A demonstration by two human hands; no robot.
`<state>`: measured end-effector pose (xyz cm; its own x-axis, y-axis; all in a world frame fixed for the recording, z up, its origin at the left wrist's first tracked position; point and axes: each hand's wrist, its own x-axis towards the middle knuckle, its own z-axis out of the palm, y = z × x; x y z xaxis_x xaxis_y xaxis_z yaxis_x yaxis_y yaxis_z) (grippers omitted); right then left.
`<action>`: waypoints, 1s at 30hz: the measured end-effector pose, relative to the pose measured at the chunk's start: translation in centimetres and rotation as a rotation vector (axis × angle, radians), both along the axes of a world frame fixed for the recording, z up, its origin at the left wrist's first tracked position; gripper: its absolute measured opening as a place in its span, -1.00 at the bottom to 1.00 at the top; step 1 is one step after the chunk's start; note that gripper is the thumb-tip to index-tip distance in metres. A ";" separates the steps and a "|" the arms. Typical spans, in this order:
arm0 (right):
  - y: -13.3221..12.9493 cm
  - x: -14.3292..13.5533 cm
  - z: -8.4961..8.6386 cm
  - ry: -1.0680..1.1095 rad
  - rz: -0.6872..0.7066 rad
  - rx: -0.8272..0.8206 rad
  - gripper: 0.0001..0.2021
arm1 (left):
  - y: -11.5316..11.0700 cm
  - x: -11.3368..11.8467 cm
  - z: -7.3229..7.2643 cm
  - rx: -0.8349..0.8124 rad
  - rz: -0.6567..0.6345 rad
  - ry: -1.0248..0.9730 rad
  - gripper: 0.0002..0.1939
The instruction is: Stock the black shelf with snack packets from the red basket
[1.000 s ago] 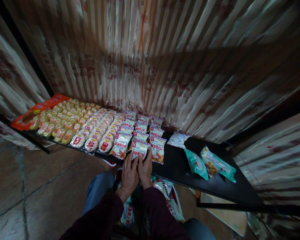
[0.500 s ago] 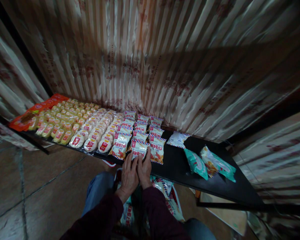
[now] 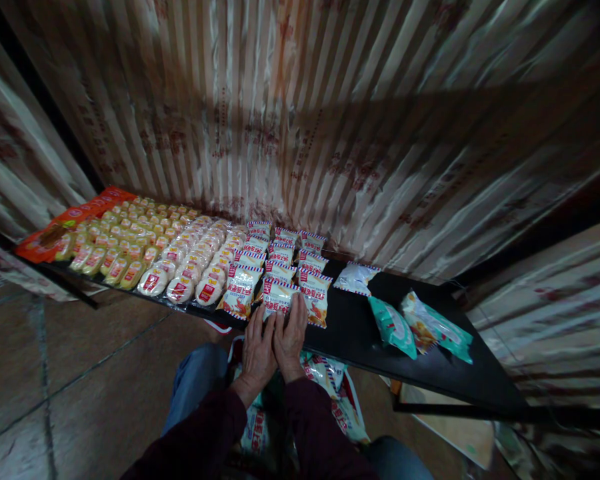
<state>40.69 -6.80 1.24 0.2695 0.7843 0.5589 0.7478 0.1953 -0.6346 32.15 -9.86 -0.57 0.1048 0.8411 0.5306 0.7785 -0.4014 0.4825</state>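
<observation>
A white snack packet (image 3: pixel 279 293) with a striped edge lies at the front of the middle row. My left hand (image 3: pixel 258 353) rests at its near left corner, fingers stretched forward. My right hand (image 3: pixel 290 337) lies over its near right part, fingers also extended and touching it. The two hands nearly meet, and they hide the packet's near end. Matching packets stand close on both sides, one at the left (image 3: pixel 240 290) and one at the right (image 3: pixel 315 297), with several more behind.
Rows of round white wrapped cakes (image 3: pixel 180 287), yellow wrapped cakes (image 3: pixel 125 250) and an orange bag (image 3: pixel 75 217) fill the left of the black shelf (image 3: pixel 350 333). Loose green packets (image 3: pixel 393 327) lie at the right. Below, a basket (image 3: pixel 357 400) holds more packets. Striped sheeting (image 3: pixel 260 100) hangs behind.
My right hand has shifted slightly forward and right over the packet's right part. My left hand has barely moved, and the packets stay in place.
</observation>
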 end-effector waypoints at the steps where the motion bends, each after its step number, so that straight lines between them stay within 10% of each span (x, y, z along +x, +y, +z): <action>1: 0.1 0.1 0.2 -0.036 0.007 0.008 -0.48 | 0.0 0.0 -0.1 0.008 0.000 0.001 -0.48; 23: 3.0 1.0 -0.1 -0.286 0.103 -0.002 -0.56 | 0.1 -0.7 -0.7 0.043 -0.010 0.038 -0.46; 30: 2.5 0.0 0.8 -0.231 0.018 0.025 -0.61 | 1.9 -3.3 0.9 0.120 0.209 0.075 -0.53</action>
<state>40.69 -4.26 2.03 0.1178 0.7732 0.6231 0.8689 0.2235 -0.4417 28.88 -7.92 0.29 -0.0217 0.7803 0.6250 0.8826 -0.2788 0.3786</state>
